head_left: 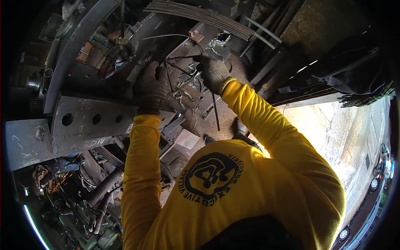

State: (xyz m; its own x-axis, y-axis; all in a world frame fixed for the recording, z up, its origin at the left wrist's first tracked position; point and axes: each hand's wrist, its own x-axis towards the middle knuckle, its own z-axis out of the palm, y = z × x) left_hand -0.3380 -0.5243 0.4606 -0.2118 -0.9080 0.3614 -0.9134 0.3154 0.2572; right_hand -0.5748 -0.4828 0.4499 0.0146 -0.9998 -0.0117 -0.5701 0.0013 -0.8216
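Both my hands wear dark work gloves, and my sleeves are yellow. My right hand (pixel 212 73) is closed around a thin dark metal rod (pixel 216 112) that hangs down from the fist. Bent thin wires (pixel 179 58) run from it toward my left hand. My left hand (pixel 150 87) has its fingers curled over the top edge of a heavy steel beam (pixel 83 121) with three round holes, right beside the wires. Whether it also pinches a wire is hidden by the glove.
A bundle of long flat steel strips (pixel 200 14) lies above the hands. A curved steel rail (pixel 71 50) arcs at upper left. Scrap pipes and parts (pixel 96 196) pile up at lower left. At upper right hangs a dark cloth (pixel 354 66), above sunlit concrete floor (pixel 333 133).
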